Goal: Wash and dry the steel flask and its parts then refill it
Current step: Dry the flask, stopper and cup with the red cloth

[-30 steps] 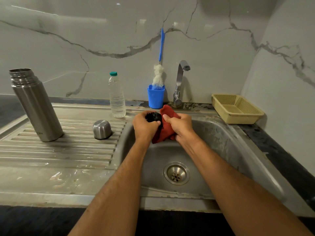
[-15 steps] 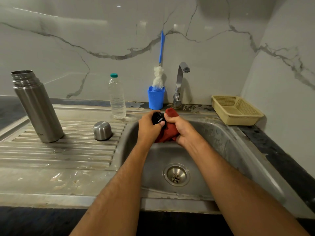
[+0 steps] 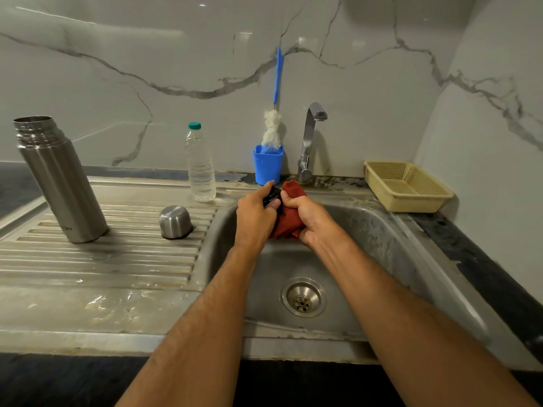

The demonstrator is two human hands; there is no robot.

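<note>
Over the sink basin [image 3: 367,239] my left hand [image 3: 254,218] grips a small black flask stopper [image 3: 271,196], mostly hidden by my fingers. My right hand [image 3: 308,217] holds a bunched red cloth [image 3: 289,223] pressed against the stopper. The open steel flask [image 3: 60,180] stands upright on the ribbed drainboard [image 3: 102,257] at the left. Its steel cap cup [image 3: 175,221] sits upside down on the drainboard nearer the basin.
A clear water bottle [image 3: 200,165] with a green cap stands behind the drainboard. A blue holder [image 3: 268,164] with a bottle brush [image 3: 274,113] sits beside the tap [image 3: 310,142]. A yellow mesh basket [image 3: 407,186] rests on the dark counter at the right.
My hands have shifted slightly, turning the stopper against the cloth; my left fingers now cover more of the stopper. The flask and cap have not moved.
</note>
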